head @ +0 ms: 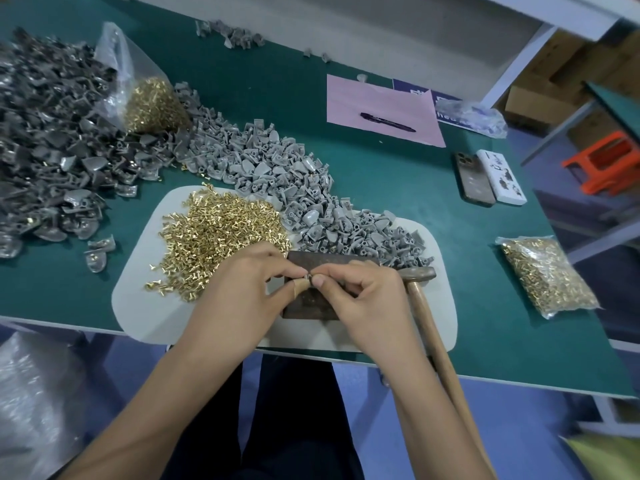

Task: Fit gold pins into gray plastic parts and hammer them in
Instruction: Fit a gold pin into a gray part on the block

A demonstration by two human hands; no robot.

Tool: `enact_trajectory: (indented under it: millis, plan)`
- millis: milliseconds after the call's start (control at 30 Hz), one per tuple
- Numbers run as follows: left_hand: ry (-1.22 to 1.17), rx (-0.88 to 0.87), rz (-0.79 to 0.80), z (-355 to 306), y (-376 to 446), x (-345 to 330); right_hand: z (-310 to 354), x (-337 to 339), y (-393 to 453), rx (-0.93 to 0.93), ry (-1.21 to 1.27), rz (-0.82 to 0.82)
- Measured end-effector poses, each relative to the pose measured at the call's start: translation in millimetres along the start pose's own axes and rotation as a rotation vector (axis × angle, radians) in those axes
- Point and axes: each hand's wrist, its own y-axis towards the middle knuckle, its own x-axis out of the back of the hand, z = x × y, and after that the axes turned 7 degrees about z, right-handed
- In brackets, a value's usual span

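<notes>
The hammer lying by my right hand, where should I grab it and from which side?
Grip the hammer on its wooden handle, well below the metal head, coming from the right with the right hand. The handle runs toward you past the table edge, clear on that side; the head lies against the dark block.

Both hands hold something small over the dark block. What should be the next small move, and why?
Probably set the small gray part down on the dark block and reach for the hammer. Both hands, left and right, pinch the part just above the block, and the hammer lies untouched beside the right hand.
</notes>
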Motion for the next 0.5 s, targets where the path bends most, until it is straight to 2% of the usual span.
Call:
enact_trajectory:
  millis: [67,167,233,367,500]
  plan:
    - [-0.002,0.001,0.000,-0.7,-0.3,0.6,4.5,2.3,0.4,0.013,-0.095,-0.001]
    - [0.004,0.009,0.002,0.0,-0.4,0.6,18.0,2.9,3.4,0.034,-0.411,0.038]
    - [0.020,0.018,0.000,1.1,0.2,0.2,24.4,5.9,6.8,0.032,-0.536,0.082]
    - [0.051,0.019,0.005,1.1,0.3,-0.4,28.4,11.6,13.1,0.005,-0.576,0.158]
    - [0.060,0.028,0.004,2.4,0.9,-1.1,24.1,7.3,12.7,0.036,-0.507,0.144]
